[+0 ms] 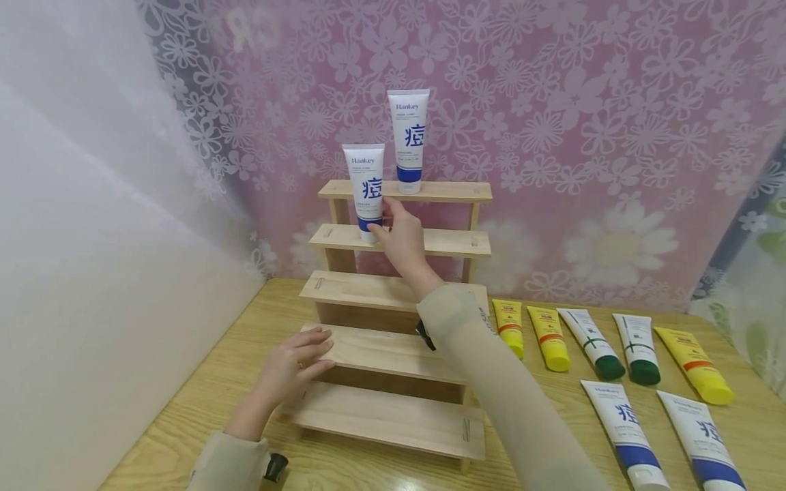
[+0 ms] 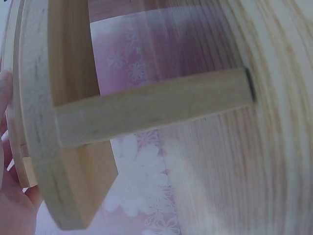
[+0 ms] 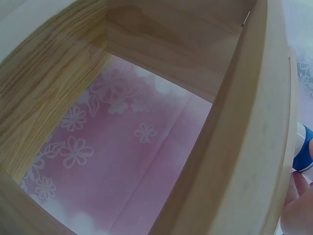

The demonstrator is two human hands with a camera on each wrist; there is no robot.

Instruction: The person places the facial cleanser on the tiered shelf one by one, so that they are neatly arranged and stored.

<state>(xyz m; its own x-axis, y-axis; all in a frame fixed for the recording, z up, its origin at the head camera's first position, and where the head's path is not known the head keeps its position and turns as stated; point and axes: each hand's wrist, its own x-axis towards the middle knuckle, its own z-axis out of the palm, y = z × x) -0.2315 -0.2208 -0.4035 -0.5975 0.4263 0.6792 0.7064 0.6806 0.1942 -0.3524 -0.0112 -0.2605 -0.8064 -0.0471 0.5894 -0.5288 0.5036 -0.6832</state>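
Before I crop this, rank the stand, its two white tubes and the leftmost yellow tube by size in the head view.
Stand
Top white tube, lower white tube: too alike to rank
Leftmost yellow tube

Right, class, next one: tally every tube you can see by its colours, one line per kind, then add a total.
White-and-blue tubes: 4
Yellow tubes: 3
White-and-green tubes: 2
Total: 9
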